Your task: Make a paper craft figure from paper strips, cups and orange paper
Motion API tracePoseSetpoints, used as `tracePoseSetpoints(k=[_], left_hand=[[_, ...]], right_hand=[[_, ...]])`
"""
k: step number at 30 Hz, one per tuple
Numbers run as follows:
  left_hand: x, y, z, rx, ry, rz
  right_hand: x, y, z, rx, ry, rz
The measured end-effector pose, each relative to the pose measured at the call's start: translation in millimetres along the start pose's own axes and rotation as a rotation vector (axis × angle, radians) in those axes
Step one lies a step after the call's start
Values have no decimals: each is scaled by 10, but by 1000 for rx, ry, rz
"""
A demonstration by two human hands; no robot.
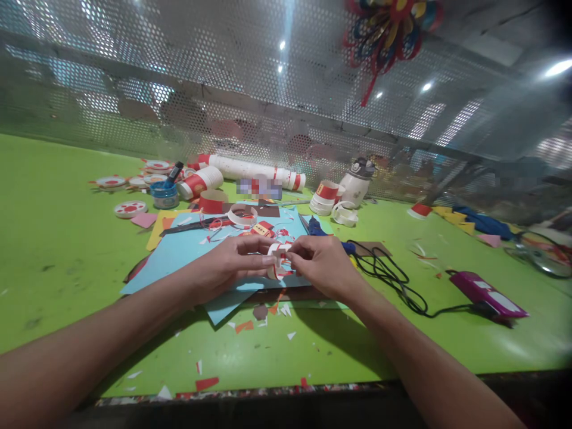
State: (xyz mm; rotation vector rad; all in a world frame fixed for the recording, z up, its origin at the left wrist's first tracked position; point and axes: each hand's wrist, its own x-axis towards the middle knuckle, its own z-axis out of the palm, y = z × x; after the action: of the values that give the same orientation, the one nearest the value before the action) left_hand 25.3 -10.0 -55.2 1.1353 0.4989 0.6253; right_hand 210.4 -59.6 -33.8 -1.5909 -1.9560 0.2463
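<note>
Both my hands meet over a blue paper sheet (179,253) on the green table (58,250). My left hand (236,262) and my right hand (322,262) pinch a small white-and-red paper cup ring (277,261) between their fingertips. Another cut cup ring (242,215) lies just beyond them on the sheet. Red and white paper scraps (268,310) lie below my hands.
A stack of red-and-white paper cups (250,170) lies at the back beside a blue jar (164,194) and a white bottle (356,182). A blue glue gun (319,227) with a black cord (393,280) sits right of my hands. A purple box (487,293) lies at right.
</note>
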Motion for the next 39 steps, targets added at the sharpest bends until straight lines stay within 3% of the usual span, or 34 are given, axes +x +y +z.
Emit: tracePoseSetpoints(k=[11,19,29,39], left_hand=[[11,-37,-38,-38,-26,14],[24,-39,-68,-107,-7,-11],[24,-49,-90,-107,-67,16],[15,-38,-70,-66,-79,21]], right_hand=[[-8,-17,-5,26,-10,-1],[1,-20,-168,17,47,36],[7,-55,-133,23,-135,75],[13,-22,-53,58,-179,102]])
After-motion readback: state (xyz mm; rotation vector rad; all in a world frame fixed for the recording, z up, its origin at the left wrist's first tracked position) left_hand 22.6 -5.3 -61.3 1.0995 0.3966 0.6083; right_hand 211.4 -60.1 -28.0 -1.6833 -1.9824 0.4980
